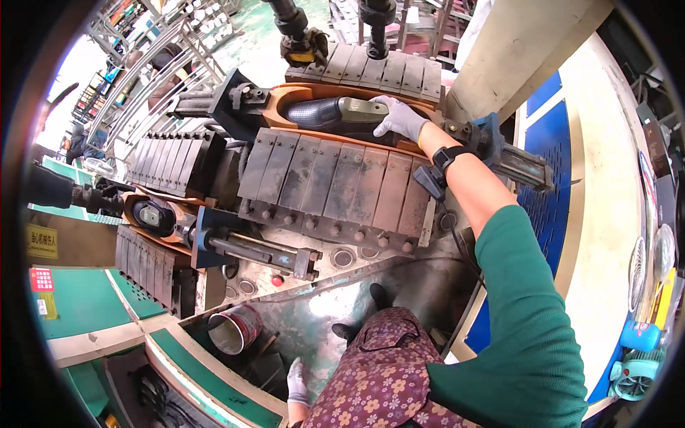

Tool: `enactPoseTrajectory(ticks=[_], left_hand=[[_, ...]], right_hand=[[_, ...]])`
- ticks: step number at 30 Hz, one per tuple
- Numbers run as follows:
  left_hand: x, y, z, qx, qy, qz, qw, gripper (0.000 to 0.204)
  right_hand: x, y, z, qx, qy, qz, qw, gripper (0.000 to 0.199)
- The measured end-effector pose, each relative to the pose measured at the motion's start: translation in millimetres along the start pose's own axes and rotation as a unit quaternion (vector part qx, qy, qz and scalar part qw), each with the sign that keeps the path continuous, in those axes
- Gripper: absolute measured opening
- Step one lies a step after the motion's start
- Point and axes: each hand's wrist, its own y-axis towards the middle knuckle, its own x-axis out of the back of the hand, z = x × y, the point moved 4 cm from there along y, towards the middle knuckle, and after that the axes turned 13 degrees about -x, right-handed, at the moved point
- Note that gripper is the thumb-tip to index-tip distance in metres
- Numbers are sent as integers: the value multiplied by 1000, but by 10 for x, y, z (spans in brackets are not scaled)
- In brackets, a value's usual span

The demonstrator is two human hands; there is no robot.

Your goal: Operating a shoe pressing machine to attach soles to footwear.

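Observation:
In the orange cradle (285, 100) of a press machine lies a dark shoe (314, 114) with a smooth grey-green piece (362, 110) along its top. My right hand (401, 120), in a pale glove, reaches over to the right end of the shoe. Its thumb and fingers curl round that end, covering part of it. Low in the view, beside my flowered apron (378, 371), hangs my left hand (297, 382), gloved too. Its fingers stretch out and hold nothing that I can see.
Dark metal plate blocks (328, 185) flank the cradle. A second press station (153, 217) with another shoe stands at left. Vertical rods (289, 18) hang above. A bucket (234, 329) stands below, near a red button (277, 281). A co-worker (168, 68) is at far left.

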Motion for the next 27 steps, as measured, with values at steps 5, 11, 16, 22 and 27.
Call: enactPoseTrajectory(ticks=[5, 11, 16, 22, 27], left_hand=[[-54, -49, -285, 17, -52, -31, 998, 54], [614, -313, 124, -167, 103, -119, 973, 39], [1230, -638, -892, -290, 333, -372, 816, 37], [2735, -1389, -44, -156, 526, -510, 662, 51], [2678, -1409, -2, -266, 526, -419, 691, 76]], right_hand=[[65, -25, 27, 10, -102, -27, 994, 87], [-92, -38, 111, 54, -204, -58, 976, 89], [507, -954, 241, 73, -76, -176, 979, 55], [-548, -3053, 271, 77, 375, -151, 911, 24], [-1957, -4287, -774, -203, 349, -57, 913, 20]])
